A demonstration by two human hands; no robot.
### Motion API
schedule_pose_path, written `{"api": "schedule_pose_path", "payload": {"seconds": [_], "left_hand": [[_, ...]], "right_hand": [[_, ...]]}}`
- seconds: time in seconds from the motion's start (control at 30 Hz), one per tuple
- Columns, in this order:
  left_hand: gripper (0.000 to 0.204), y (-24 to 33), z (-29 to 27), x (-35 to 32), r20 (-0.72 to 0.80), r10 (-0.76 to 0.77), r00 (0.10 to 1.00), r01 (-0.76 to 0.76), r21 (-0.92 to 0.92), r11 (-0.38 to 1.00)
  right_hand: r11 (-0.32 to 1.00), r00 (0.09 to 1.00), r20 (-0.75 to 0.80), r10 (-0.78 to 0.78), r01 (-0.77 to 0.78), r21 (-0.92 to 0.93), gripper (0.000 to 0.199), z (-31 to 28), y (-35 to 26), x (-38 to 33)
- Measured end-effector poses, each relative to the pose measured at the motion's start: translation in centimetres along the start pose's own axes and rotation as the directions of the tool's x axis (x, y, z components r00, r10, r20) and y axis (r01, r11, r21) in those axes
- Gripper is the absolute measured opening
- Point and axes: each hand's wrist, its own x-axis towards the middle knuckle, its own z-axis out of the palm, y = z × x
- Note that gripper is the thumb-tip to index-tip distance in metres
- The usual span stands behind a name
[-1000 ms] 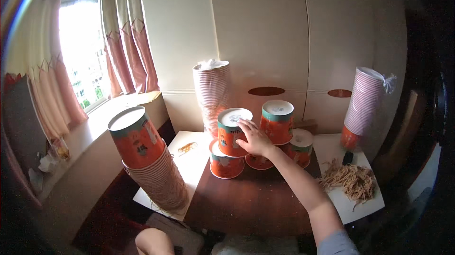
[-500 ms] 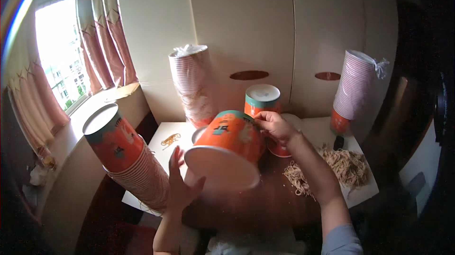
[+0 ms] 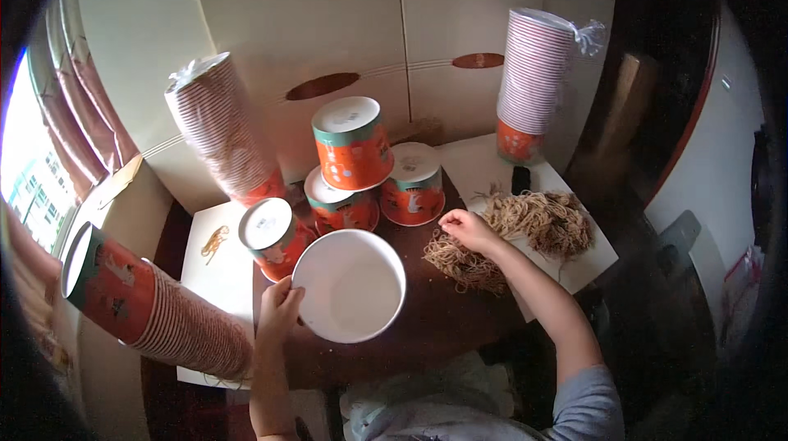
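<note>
Hands: two. Left hand [image 3: 281, 310] grips the rim of one paper tub [image 3: 349, 287], thumb and fingers closed on its left edge; the tub is above the front of the brown table [image 3: 373, 359], mouth tipped toward the viewer, white inside showing.

Right hand [image 3: 470, 232]: fingers curled, thumb and forefinger close together, at the edge of the near string heap [image 3: 468, 270]. Cannot tell whether a strand is between them. String heaps: two, side by side, the second, the far string heap [image 3: 548, 223], on the white board to the right.

Upturned tubs standing loose: four. One upper tub [image 3: 355, 154] rests across two lower ones; the fourth stands just left of those.

Tall stacks: three; left stack [image 3: 197, 322] leaning, back stack [image 3: 226, 125] and right stack [image 3: 536, 72].
</note>
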Motion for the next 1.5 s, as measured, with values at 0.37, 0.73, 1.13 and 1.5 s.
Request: {"api": "schedule_pose_path", "payload": {"seconds": [0.37, 0.73, 1.13, 1.5], "left_hand": [[0.016, -4.8, 1.0, 0.2, 0.041, -0.079, 0.996, 0.071, 0.163, 0.984], [0.027, -3.2, 1.8, -3.8, -0.055, -0.178, 0.982, 0.169, -0.137, 0.976], [0.022, -2.5, 1.5, -4.5, -0.121, -0.158, 0.98, 0.123, -0.255, 0.959], [0.026, 3.3, 3.9, -1.0, -0.084, 0.454, 0.887, -0.418, 0.271, 0.867]], "right_hand": [[0.715, 0.892, -0.071, -0.447, 0.309, -0.627, 0.009, 1.3, 1.7, -3.5], [0.159, 0.824, 0.449, -0.346, 0.523, -0.837, 0.009, 2.6, 0.4, 0.2], [0.949, 0.953, 0.048, -0.301, 0.294, 0.116, 0.013, -5.1, -12.6, 0.7], [0.78, 0.763, 0.166, -0.625, 0.613, 0.124, 0.01, 0.8, -21.1, -1.1]]}}
